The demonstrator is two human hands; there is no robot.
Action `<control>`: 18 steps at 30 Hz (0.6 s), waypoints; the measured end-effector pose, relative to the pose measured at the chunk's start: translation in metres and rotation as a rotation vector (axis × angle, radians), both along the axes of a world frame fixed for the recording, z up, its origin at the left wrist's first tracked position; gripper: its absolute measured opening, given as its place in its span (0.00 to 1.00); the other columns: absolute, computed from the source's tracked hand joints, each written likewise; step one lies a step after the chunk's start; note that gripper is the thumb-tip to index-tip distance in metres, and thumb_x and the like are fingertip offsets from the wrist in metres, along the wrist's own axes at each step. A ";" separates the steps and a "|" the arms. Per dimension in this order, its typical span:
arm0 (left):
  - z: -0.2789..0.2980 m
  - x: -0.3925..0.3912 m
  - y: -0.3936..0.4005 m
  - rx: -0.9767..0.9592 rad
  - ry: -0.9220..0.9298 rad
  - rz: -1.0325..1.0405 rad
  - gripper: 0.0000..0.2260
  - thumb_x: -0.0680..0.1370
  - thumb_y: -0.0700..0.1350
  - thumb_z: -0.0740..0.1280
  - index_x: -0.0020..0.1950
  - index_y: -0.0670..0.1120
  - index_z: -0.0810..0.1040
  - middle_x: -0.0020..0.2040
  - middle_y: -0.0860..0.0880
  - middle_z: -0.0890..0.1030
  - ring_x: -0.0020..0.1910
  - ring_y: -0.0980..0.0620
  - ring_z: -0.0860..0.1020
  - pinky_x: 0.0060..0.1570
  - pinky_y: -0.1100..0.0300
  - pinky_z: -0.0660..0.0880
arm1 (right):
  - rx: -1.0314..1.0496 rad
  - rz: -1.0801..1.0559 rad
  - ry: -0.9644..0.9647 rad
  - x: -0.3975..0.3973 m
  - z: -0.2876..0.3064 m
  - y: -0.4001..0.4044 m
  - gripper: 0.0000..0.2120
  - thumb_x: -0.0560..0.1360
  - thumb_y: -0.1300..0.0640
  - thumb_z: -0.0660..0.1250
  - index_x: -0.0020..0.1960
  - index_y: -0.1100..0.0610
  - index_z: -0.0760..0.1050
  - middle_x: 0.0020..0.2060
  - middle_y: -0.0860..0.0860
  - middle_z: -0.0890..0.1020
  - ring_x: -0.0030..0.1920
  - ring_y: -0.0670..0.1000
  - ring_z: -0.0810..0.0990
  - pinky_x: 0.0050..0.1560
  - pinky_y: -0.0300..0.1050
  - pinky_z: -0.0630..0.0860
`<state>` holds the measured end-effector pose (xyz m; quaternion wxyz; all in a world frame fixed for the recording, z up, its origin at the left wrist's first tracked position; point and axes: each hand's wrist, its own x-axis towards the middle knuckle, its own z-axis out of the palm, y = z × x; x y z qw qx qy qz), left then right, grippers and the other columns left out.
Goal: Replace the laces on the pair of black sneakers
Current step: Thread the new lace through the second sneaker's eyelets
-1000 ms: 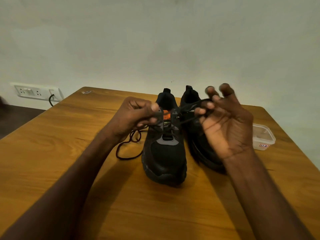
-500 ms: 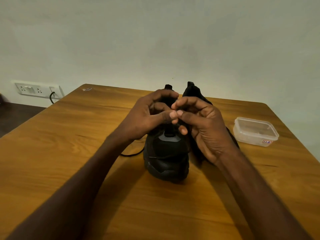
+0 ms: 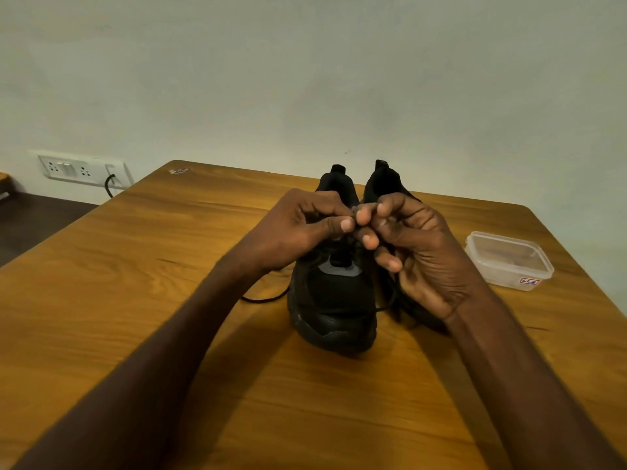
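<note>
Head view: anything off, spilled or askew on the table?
Nothing stands out. Both sneakers stand upright side by side. A loose lace trails left onto the table, expected mid-lacing. The left hand and right hand work at the tongue. The plastic container sits closed.

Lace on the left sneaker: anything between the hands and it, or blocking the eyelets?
Nothing visible. The left hand and right hand meet fingertip to fingertip over the left sneaker, apparently pinching the lace; the fingers themselves hide the eyelets.

One head-worn camera looks forward and down over a table (image 3: 135, 300) (wide-angle, edges bowed). It sits close above both forearms, facing the wall (image 3: 305, 79) beyond the hands (image 3: 359, 232).
</note>
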<state>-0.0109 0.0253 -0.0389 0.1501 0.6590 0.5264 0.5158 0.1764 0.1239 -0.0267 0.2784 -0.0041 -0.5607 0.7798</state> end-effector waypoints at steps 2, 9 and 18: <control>0.001 -0.004 -0.001 0.027 -0.066 0.016 0.09 0.83 0.39 0.68 0.44 0.40 0.83 0.42 0.42 0.79 0.43 0.44 0.78 0.46 0.52 0.74 | -0.006 -0.042 -0.011 -0.002 0.000 0.001 0.07 0.77 0.67 0.64 0.51 0.59 0.78 0.49 0.56 0.83 0.33 0.47 0.75 0.25 0.34 0.67; 0.008 -0.040 -0.019 0.269 -0.645 0.082 0.12 0.78 0.39 0.57 0.37 0.41 0.75 0.44 0.46 0.79 0.52 0.40 0.83 0.47 0.51 0.77 | 0.380 -0.500 -0.232 0.006 0.002 0.018 0.13 0.79 0.67 0.69 0.59 0.55 0.84 0.53 0.49 0.86 0.50 0.44 0.84 0.42 0.36 0.80; 0.003 -0.038 -0.019 0.112 -0.050 0.361 0.10 0.83 0.44 0.63 0.44 0.42 0.77 0.41 0.45 0.82 0.36 0.44 0.81 0.34 0.53 0.75 | 0.606 -0.650 -0.262 -0.006 -0.009 -0.001 0.08 0.78 0.61 0.72 0.56 0.53 0.84 0.44 0.46 0.88 0.50 0.45 0.87 0.55 0.46 0.83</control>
